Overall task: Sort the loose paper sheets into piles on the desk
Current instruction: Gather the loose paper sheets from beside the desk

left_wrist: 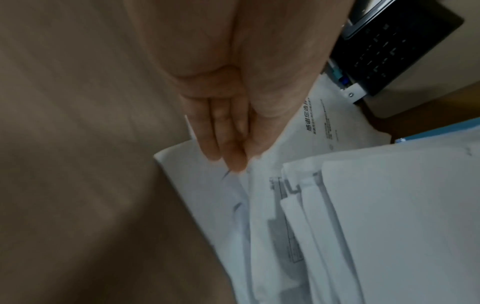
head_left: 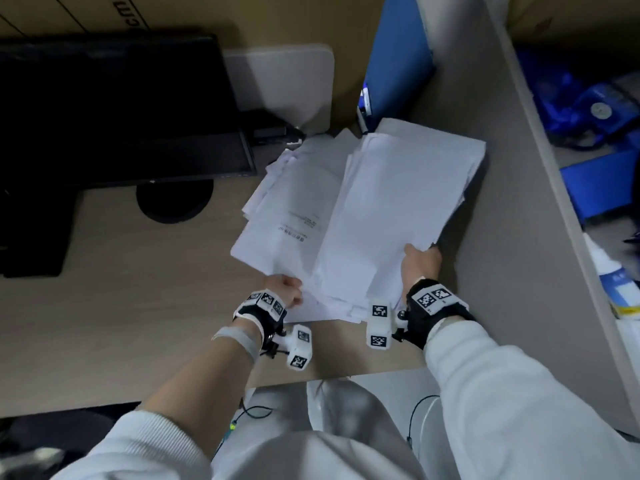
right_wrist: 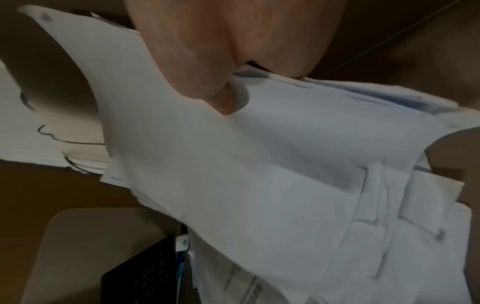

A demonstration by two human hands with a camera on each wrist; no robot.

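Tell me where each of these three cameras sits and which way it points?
Head: worn on the head, looking down at the desk; both forearms, left hand and right hand grip the paper sheets.
Left wrist: looks along the left hand's fingers to the sheets' near edge.
Right wrist: looks along the right palm at the sheets.
Shared: all show the sheets; both wrist views show the dark keyboard.
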